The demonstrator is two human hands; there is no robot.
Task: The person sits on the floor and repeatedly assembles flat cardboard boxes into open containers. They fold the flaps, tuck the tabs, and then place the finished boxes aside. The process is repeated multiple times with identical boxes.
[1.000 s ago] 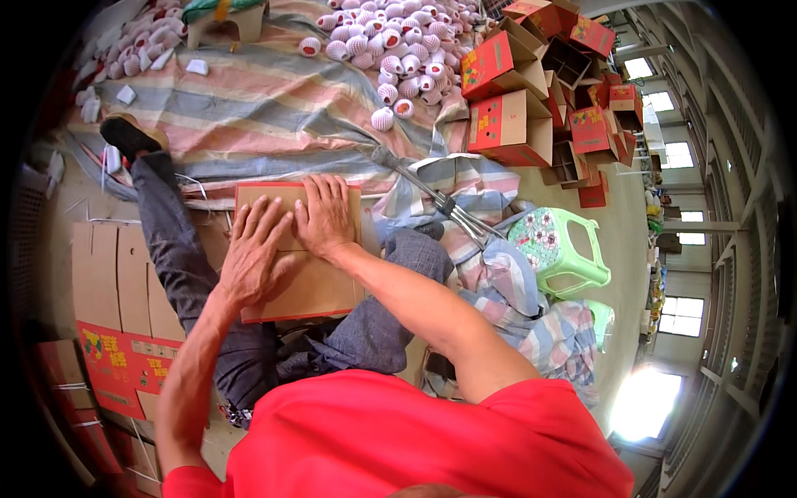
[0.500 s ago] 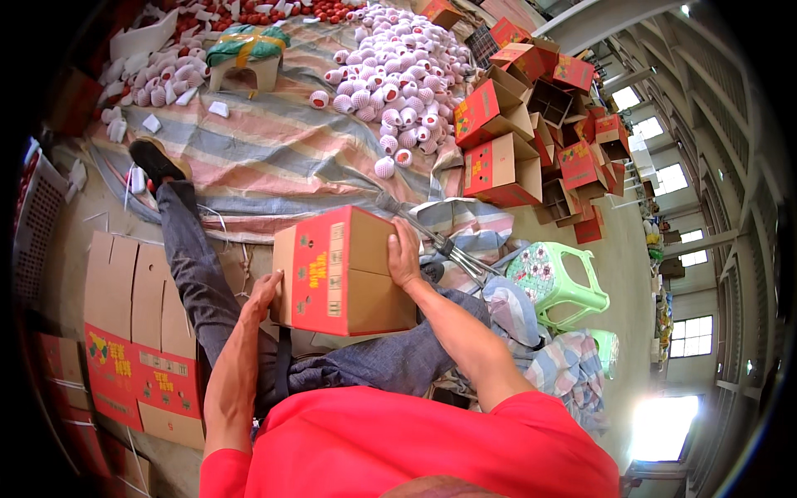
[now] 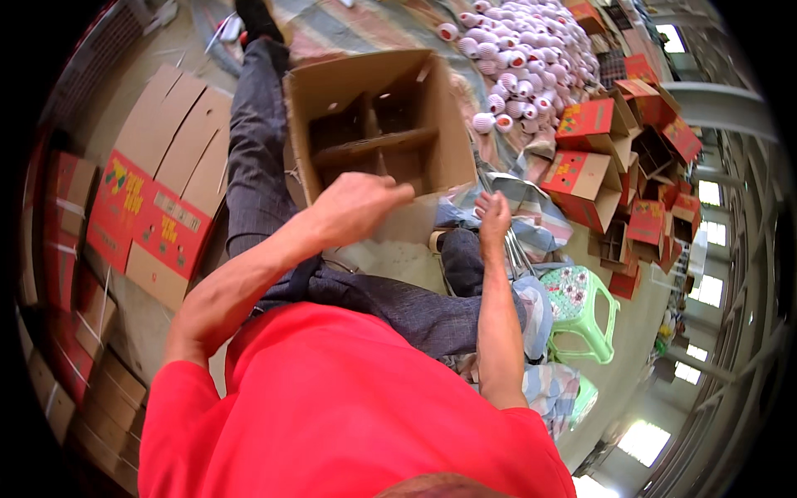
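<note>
An open cardboard box (image 3: 448,141) is in front of me between my legs, its mouth toward me. Brown dividers (image 3: 378,148) split its inside into compartments, and I see no fruit in them. My left hand (image 3: 361,207) is closed, fingers curled, and overlaps the box's near edge. Whether those fingers grip the rim is hidden. Just right of the box my right hand (image 3: 495,214) is apart from it, fingers loosely spread and holding nothing.
Fruit in white foam nets (image 3: 531,62) lies heaped on a striped sheet ahead. Red and brown boxes (image 3: 585,187) are piled at the right, near a green stool (image 3: 581,311). Flattened cartons (image 3: 158,191) lean at the left, with strapped bundles (image 3: 62,224) beyond.
The box, held upright between both hands before, is farther forward and shows its divided inside. My right hand has come off its side; my left has moved across its near edge. My view has shifted.
</note>
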